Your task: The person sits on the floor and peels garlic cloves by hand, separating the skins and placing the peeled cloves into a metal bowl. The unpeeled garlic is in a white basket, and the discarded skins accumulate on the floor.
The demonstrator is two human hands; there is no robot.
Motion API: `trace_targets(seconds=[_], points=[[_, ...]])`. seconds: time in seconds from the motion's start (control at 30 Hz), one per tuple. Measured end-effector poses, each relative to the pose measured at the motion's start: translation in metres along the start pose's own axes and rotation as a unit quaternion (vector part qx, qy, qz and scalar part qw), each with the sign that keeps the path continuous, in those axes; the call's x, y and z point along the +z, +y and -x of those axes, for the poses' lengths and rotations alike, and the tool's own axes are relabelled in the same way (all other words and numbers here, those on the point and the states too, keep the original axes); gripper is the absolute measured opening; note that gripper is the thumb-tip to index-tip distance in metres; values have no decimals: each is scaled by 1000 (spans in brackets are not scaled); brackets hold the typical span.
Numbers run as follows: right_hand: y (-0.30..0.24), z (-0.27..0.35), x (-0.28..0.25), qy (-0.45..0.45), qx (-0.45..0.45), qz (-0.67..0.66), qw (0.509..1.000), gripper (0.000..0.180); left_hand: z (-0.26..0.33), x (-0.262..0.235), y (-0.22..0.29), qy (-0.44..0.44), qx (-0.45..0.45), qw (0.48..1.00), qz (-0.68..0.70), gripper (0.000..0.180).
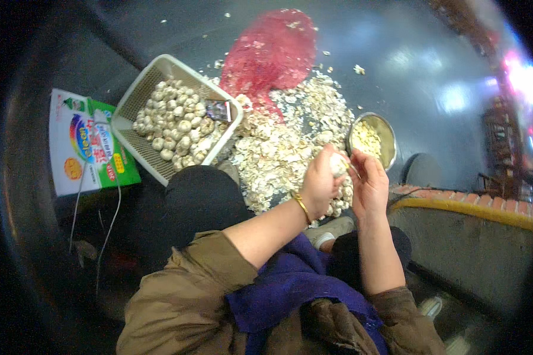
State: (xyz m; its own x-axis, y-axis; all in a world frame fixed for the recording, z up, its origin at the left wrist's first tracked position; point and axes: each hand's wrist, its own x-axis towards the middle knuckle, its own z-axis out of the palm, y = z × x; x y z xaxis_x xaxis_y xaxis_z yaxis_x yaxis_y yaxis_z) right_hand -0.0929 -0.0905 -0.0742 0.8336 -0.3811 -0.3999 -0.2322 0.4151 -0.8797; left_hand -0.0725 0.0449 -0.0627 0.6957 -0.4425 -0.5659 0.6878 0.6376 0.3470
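My left hand (318, 184), with a gold-coloured bracelet at its wrist, is closed around a whitish garlic bulb (339, 165). Close against the bulb's right side are the bent, pinching fingers of my right hand (371, 184); what they pinch, if anything, is too small to make out. Just beyond the right hand stands a round metal bowl (387, 142) holding pale peeled garlic cloves (365, 138). More garlic bulbs (339, 203) lie below and between my hands. A broad heap of papery garlic skins (272, 158) spreads on the floor to the left of them.
A pale plastic basket (201, 83) of unpeeled garlic bulbs (177, 118) stands at the left, with a dark rectangular item (218, 110) inside. Left of it is a white-and-green box (95, 142). Red mesh (272, 53) lies beyond the skins. A brick-edged ledge (468, 200) borders the right.
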Motion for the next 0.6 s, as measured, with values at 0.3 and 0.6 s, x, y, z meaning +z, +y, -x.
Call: trace_targets(seconds=[0.3,0.6], points=[[-4,30,15,-222,-111,192,950,50,-5,-3,-8,-31,3,998,50,44],[-12,29,9,-190,-244,305,901,48,-10,-2,-6,-22,26,999,-39,46]])
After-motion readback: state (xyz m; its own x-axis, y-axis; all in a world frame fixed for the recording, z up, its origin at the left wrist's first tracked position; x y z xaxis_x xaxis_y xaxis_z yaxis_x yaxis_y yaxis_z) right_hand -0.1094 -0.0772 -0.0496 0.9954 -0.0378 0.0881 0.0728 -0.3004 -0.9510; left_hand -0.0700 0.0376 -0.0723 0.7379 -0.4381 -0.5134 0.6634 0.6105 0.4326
